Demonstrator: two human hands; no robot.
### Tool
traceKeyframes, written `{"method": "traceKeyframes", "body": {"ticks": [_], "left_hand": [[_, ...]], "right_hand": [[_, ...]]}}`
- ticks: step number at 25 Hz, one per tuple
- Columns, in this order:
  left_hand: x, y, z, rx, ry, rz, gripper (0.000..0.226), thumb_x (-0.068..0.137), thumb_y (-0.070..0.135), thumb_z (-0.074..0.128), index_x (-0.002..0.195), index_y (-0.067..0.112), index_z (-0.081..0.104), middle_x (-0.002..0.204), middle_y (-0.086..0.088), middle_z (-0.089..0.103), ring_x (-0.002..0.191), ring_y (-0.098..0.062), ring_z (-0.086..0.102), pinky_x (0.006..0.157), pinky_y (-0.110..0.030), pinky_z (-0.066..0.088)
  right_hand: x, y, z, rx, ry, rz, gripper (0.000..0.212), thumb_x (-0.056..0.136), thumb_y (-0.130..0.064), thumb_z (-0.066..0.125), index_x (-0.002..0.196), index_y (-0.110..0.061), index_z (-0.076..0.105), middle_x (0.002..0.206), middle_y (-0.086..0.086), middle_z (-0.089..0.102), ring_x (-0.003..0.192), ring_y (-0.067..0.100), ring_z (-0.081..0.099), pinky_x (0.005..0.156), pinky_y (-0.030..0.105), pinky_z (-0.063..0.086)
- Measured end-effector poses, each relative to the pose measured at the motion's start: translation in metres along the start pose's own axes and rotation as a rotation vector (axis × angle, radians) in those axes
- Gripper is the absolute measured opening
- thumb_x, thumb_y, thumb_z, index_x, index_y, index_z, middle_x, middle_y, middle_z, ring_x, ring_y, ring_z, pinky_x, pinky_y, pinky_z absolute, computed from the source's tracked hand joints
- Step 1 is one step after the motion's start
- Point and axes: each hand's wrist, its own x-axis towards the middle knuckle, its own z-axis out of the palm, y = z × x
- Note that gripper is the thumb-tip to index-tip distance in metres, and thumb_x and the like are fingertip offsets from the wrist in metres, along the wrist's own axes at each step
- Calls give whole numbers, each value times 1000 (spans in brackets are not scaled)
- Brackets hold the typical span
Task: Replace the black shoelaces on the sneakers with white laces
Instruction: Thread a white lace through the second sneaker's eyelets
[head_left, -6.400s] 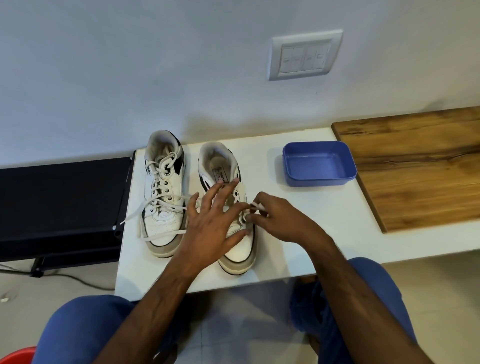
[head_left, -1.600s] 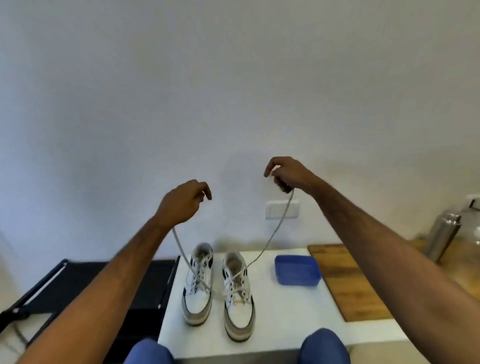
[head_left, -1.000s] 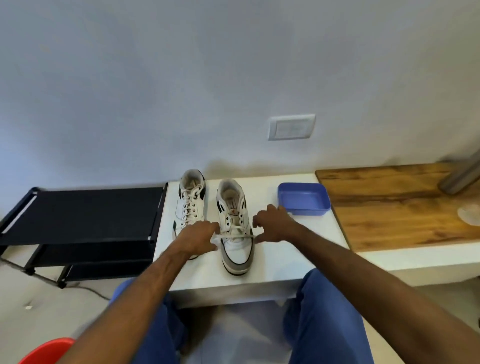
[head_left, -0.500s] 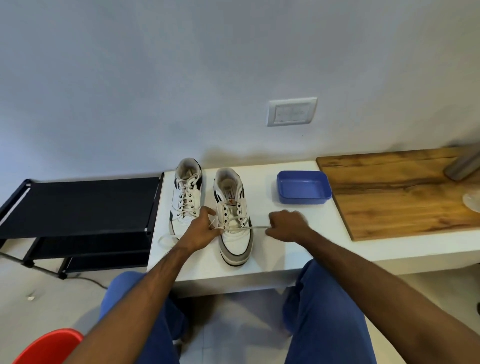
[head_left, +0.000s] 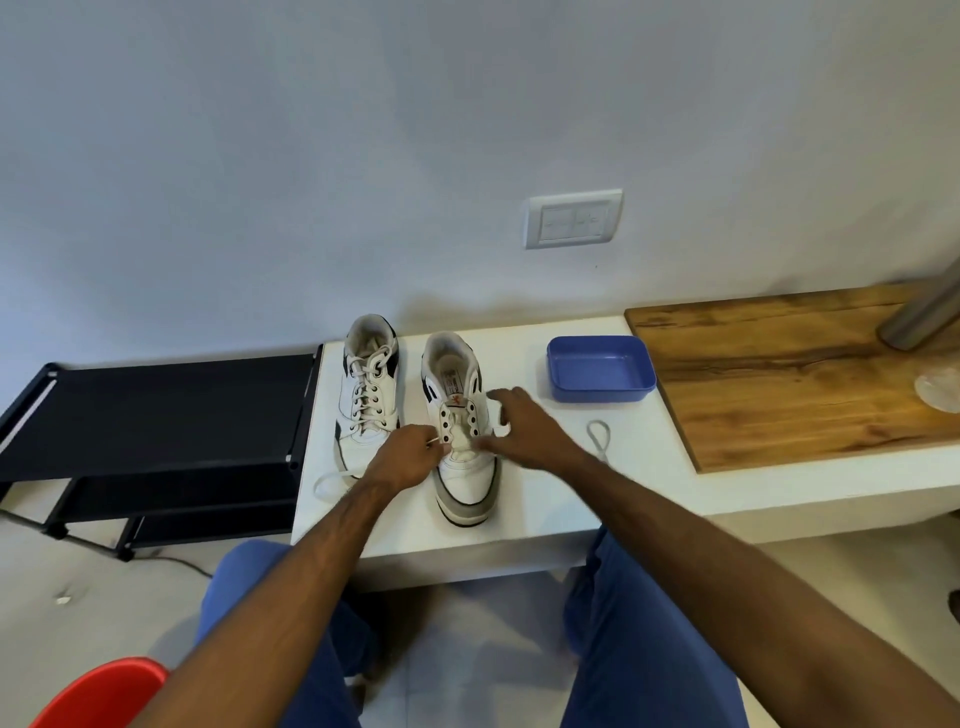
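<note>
White lace (head_left: 435, 440) pinched by left hand (head_left: 406, 457); right hand (head_left: 524, 427) hides its own grip.

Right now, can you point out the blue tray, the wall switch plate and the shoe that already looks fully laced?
Blue tray (head_left: 597, 364): head view, on its bare inner floor.
Wall switch plate (head_left: 573, 219): head view, on its middle.
Laced shoe (head_left: 367, 397): head view, on its crossed laces.

2 sneakers (head_left: 370, 384), 1 blue tray (head_left: 600, 370)
</note>
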Motion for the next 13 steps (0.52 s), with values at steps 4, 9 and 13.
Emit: {"method": "traceKeyframes", "body": {"ticks": [4, 9, 13], "left_hand": [[-14, -3, -9, -202, 17, -34, 25, 98, 14, 56, 74, 9, 57, 90, -8, 73, 90, -21, 65, 75, -32, 46], [-35, -9, -41, -592, -67, -136, 30, 103, 12, 52, 73, 14, 53, 75, 0, 65, 58, -8, 46, 48, -17, 32], [-39, -3, -59, -639, -55, -49, 31, 106, 17, 49, 75, 19, 43, 99, 2, 78, 61, -7, 41, 54, -22, 28]], "right_hand": [[-6, -2, 38, -368, -38, 4, 97, 79, -51, 79, 156, -22, 27, 135, 9, 46, 121, 32, 51, 95, 44, 48], [-8, 7, 44, -314, -33, 126, 77, 80, -58, 76, 137, -17, 45, 131, 7, 48, 122, 30, 51, 95, 43, 46], [-7, -2, 45, -366, -15, 152, 73, 81, -57, 76, 133, -15, 48, 131, 7, 48, 122, 30, 50, 97, 43, 44]]}}
